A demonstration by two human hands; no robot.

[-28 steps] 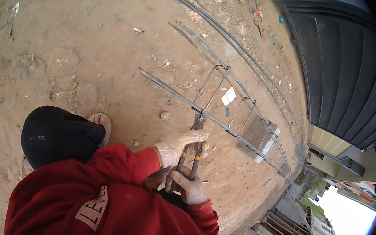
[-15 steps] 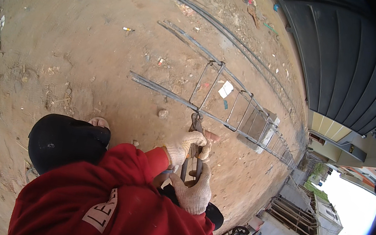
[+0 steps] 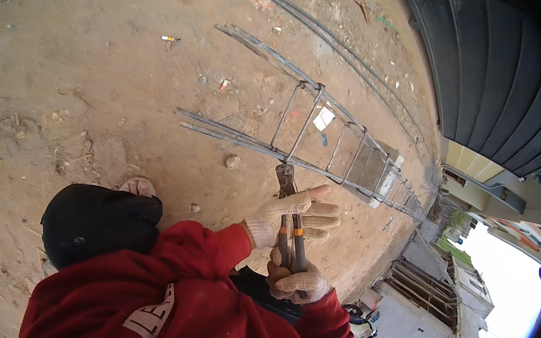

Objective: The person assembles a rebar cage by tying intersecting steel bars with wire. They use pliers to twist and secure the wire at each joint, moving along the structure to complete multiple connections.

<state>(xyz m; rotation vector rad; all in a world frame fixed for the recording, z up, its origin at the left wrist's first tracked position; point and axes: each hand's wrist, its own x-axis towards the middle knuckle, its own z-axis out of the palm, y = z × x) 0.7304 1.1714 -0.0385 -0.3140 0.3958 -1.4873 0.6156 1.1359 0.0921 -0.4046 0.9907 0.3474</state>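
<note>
Pincers (image 3: 288,202) stand near the centre of the frame, held by both gloved hands, their dark head pointing up toward the rebar cage (image 3: 328,146) that lies on the dirt ground (image 3: 93,63). The tool's long axis runs almost straight up and down in the picture, handles low, head high. The head sits just at the near long bar of the cage, close to where a stirrup (image 3: 297,124) crosses it; whether it actually bites on anything there cannot be told.

Left hand (image 3: 288,216) wraps the handles from the left, fingers (image 3: 322,217) curled together around them, thumb raised. Right hand (image 3: 296,283) grips lower down, closed on the handle ends. The left hand is the nearer one to the cage.

The cage stretches from the middle left toward the right edge, bars running diagonally, stirrups spaced along it. A loose long bar (image 3: 272,2) curves across the upper frame beyond it. Small stones and litter dot the ground. A dark corrugated gate (image 3: 495,69) fills the upper right. Nothing lies between the tool head and the bar.
</note>
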